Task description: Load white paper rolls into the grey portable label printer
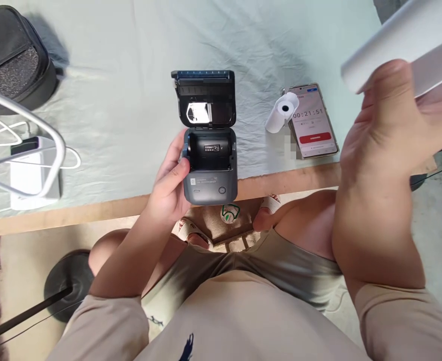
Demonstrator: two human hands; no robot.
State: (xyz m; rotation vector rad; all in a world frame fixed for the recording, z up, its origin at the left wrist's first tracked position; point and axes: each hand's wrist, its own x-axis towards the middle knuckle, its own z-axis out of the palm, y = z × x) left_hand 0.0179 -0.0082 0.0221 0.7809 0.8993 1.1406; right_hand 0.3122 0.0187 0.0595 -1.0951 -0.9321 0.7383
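My left hand [172, 188] is closed around the left side of a small dark grey portable label printer [210, 188], held at the table's front edge. Its lid [207, 98] stands raised, and the bay inside holds no roll. At the upper right, close to the camera, my right hand [390, 115] grips a smooth white object [405, 45] with a rounded edge; the frame cuts it off, so its kind is unclear. A small white paper roll [282, 113] with a dark core lies on the cloth between the printer and a phone [314, 120].
A pale cloth [131, 100] covers the table, with a wooden front edge [123, 208]. To the left are a black case [14, 60], a white box-shaped device [33, 175] and a white cable [51, 125]. A black round base [68, 286] stands on the floor.
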